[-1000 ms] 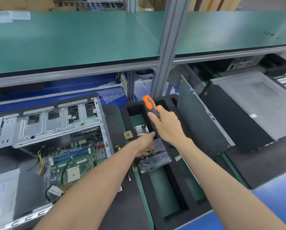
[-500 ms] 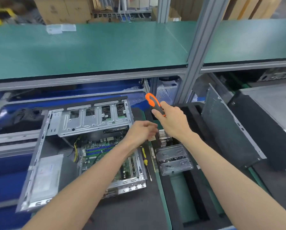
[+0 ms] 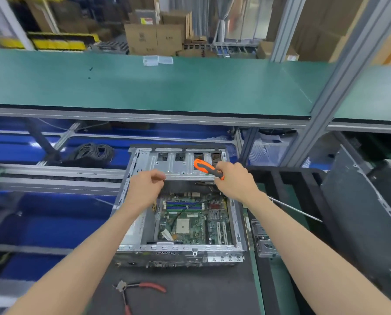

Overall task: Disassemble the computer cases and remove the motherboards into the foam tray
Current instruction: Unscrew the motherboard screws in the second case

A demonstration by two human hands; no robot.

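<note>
Motherboard (image 3: pixel 191 220) in open case (image 3: pixel 181 250) below both hands; right hand (image 3: pixel 234 181) grips screwdriver (image 3: pixel 207 168), left hand (image 3: pixel 145 187) curled, empty.

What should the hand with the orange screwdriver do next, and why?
Probably bring the orange screwdriver down to a screw on the motherboard. The right hand grips it above the open computer case, its tip hidden behind the hand, and the board sits inside the case, not in the foam tray. The left hand is curled beside it.
</note>
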